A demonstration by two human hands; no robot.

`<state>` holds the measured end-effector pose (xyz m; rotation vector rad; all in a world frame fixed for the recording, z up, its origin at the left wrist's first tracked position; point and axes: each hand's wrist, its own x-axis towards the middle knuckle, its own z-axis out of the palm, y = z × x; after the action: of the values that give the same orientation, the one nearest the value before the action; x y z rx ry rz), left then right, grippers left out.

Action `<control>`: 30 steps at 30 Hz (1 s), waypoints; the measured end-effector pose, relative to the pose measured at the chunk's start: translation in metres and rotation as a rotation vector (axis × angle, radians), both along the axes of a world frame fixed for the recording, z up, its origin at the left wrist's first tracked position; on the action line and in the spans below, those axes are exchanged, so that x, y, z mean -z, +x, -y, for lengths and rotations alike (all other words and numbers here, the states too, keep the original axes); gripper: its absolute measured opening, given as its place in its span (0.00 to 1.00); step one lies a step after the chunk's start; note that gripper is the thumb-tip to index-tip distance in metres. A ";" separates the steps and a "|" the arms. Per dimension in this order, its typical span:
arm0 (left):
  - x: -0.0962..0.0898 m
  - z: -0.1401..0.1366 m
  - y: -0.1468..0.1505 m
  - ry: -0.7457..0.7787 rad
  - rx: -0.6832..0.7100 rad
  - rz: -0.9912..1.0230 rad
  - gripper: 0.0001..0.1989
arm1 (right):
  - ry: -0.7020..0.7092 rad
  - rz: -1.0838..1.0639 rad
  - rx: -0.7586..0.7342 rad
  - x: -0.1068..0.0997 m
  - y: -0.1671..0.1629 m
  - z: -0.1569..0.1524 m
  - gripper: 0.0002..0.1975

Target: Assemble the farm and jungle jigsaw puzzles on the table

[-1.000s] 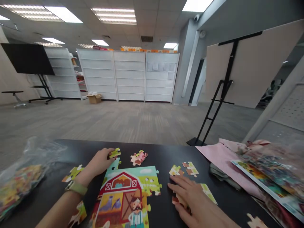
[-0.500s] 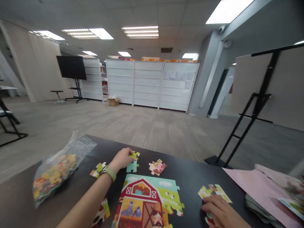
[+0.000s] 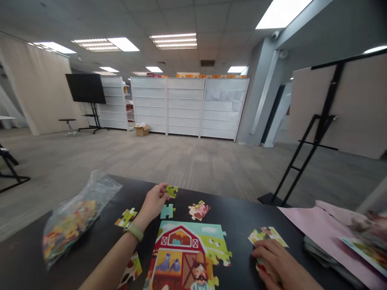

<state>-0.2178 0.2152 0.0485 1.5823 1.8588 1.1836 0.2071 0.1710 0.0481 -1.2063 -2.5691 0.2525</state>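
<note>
Between the thumb and fingers of my left hand [image 3: 155, 200] is a green puzzle piece [image 3: 172, 191], held by its left edge near the table's far side. A light-blue puzzle piece [image 3: 167, 211] lies just below it. The partly joined farm puzzle [image 3: 184, 253], with a red barn and a farmer, lies in front of me. My right hand [image 3: 275, 259] rests over several puzzle pieces [image 3: 273, 234] to the right; its fingers are bent, and what lies under them is partly hidden. Pink-and-cream pieces [image 3: 198, 210] lie beyond the farm puzzle.
A clear plastic bag [image 3: 75, 217] of puzzle pieces lies on the left of the dark table [image 3: 236, 217]. Loose pieces [image 3: 126, 217] lie beside my left wrist, others [image 3: 133, 270] below my forearm. Pink cloth or paper [image 3: 320, 229] covers the right side. A black stand [image 3: 305, 157] rises beyond.
My left hand has lifted the green piece away from the light-blue one, moving slightly up. My right hand stays over its pieces. The view has shifted a little.
</note>
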 end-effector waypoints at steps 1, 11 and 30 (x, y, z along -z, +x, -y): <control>-0.004 0.004 0.005 0.014 0.036 0.047 0.12 | -0.022 0.004 0.025 -0.008 -0.005 0.007 0.11; -0.005 0.077 0.156 -0.214 0.574 0.526 0.12 | -0.050 -0.203 -0.040 -0.018 -0.027 0.039 0.19; 0.005 0.083 0.147 0.059 0.650 -0.408 0.29 | -0.027 -0.259 -0.105 -0.009 -0.026 0.017 0.14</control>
<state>-0.0709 0.1320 0.0436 2.3459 1.3261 0.6585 0.1815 0.1542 0.0575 -0.9772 -2.4113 0.4378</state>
